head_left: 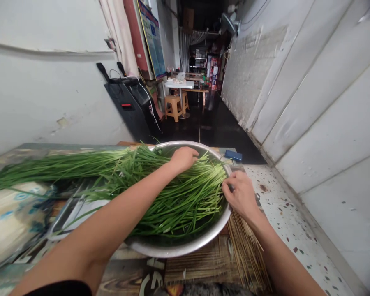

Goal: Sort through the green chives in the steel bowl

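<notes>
Both of the person's hands work apart at the steel basin (185,249). Palm down and fingers loosely bent, the left hand (183,159) lies over the garlic chives (179,201) at the basin's far side; whether it grips any cannot be told. At the basin's right rim, the right hand (241,194) curls, thumb and forefinger close together by the pale stem ends; what lies between them is hidden. Chives fill the basin, and more stretch out left of it.

It stands on a wood-patterned table (120,283), with thin sticks (242,236) to its near right, a blue box (233,155) just beyond its right side and a plastic-wrapped bag (15,222) to its left. Well beyond the basin are a black machine (128,113), a small white table (185,84) and an orange stool (173,107); speckled flooring (283,205) lies to its right.
</notes>
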Motion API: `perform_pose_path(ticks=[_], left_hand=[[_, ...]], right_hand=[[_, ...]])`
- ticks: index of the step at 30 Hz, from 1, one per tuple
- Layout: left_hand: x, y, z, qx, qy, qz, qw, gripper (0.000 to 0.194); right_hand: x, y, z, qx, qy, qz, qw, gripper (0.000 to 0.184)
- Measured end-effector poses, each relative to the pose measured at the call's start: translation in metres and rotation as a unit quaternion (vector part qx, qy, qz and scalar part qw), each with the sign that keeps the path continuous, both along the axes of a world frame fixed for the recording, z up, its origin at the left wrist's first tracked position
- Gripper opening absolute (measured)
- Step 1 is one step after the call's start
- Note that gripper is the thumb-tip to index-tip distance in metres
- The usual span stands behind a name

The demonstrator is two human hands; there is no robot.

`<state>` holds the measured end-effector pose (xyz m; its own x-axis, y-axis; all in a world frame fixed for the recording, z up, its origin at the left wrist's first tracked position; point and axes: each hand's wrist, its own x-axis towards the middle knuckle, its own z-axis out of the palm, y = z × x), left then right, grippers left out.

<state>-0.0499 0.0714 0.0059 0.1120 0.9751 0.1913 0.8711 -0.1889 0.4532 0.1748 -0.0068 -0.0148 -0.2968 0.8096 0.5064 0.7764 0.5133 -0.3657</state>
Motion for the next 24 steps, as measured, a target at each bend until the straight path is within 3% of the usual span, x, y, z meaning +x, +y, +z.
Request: perform_pose_path(ticks=[5,9,12,16,20,24], left_hand=[[0.011,0.015,-0.01,-0.055,0.033,0.011,0.998,0.02],[0.019,0.004,-0.002,-0.01,0.022,0.012,1.0,0.02],[0.023,-0.01,-0.001,-0.026,-0.128,0.046,0.99,0.019],[0.026,-0.021,-0.009,-0.107,-0.344,0.113,0.926,0.021],[0.026,-0.021,-0.014,-0.126,-0.43,0.109,0.887,0.026],[0.027,-0.018,-0.015,-0.116,-0.443,0.103,0.883,0.033]], right_hand=[[-0.004,0.017,-0.005,0.0,0.0,0.015,1.0,0.025],[-0.004,0.023,-0.006,-0.003,0.014,0.028,0.999,0.023],[-0.004,0.021,-0.007,-0.009,0.038,0.042,0.998,0.023],[-0.005,0.019,-0.009,-0.04,0.072,0.047,0.995,0.023],[-0.006,0.02,-0.011,-0.078,0.069,0.048,0.993,0.026],[-0.005,0.021,-0.009,-0.086,0.054,0.051,0.994,0.028]])
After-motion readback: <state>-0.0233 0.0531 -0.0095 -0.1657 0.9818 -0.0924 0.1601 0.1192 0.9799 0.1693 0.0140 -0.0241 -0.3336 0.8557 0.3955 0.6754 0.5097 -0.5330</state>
